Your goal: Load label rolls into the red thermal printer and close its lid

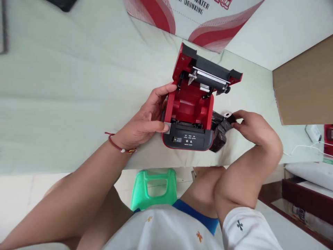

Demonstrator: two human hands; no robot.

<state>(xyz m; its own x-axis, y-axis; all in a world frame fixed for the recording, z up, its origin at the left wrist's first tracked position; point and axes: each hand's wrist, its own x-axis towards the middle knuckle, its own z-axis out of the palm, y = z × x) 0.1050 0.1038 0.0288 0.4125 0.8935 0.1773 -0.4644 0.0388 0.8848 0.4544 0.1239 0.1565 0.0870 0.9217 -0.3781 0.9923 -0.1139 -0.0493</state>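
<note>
A red and black receipt printer [194, 111] stands on the cloth-covered table with its lid [208, 73] raised. Its red paper compartment is bare inside, and a black roller runs across the lid. My left hand [145, 121] grips the printer's left side, the thumb on a grey button at the front corner and the index finger along the upper edge. To the right of the printer, my right hand [249, 126] pinches a small dark paper roll [228, 116] with a pale ring-shaped end. That roll is at the edge of a crumpled black plastic bag [220, 137] touching the printer.
A white and red printed carton [182, 21] stands behind the printer. A brown cardboard box [304, 83] is at the right, with a white adapter and cable [313, 133] below it. Below the table edge is a green plastic stool [153, 187].
</note>
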